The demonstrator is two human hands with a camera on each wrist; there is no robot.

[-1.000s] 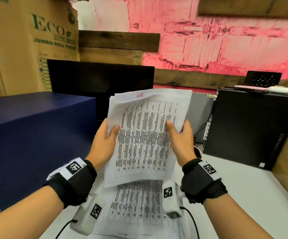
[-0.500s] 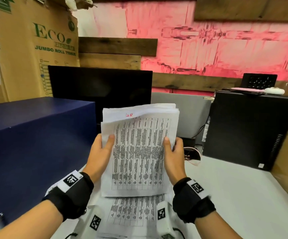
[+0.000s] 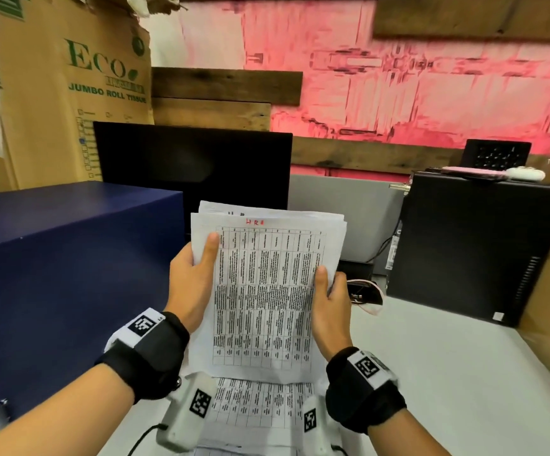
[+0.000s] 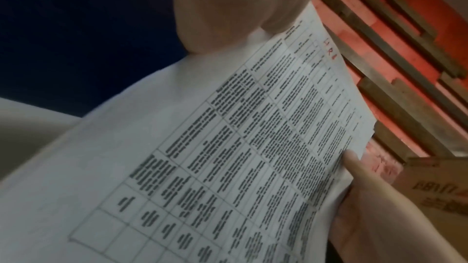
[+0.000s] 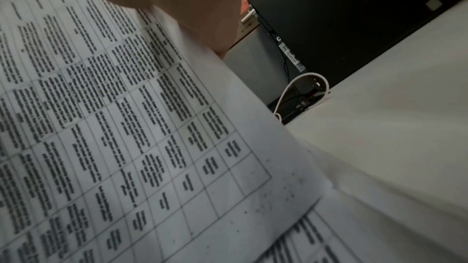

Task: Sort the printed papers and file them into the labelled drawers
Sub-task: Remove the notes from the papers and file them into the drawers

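I hold a stack of printed papers (image 3: 263, 291) upright in front of me, each sheet a table of black text, the top one marked in red at its head. My left hand (image 3: 194, 274) grips the stack's left edge with the thumb on the front. My right hand (image 3: 327, 294) grips the right edge the same way. The same stack of printed papers (image 4: 228, 157) fills the left wrist view, and the stack of printed papers (image 5: 113, 127) fills much of the right wrist view. More printed sheets (image 3: 260, 409) lie flat on the white table (image 3: 448, 373) under my wrists. No labelled drawer shows.
A dark blue box (image 3: 53, 258) stands close on the left. A black monitor (image 3: 194, 166) is behind the papers. A black computer case (image 3: 474, 248) stands at the right with cables (image 3: 365, 291) beside it. A cardboard carton (image 3: 69, 87) rises at the back left.
The stack has come down and been squared up: its fanned top sheets now lie together. Both hands moved lower with it, and my left thumb slid higher up the left edge.
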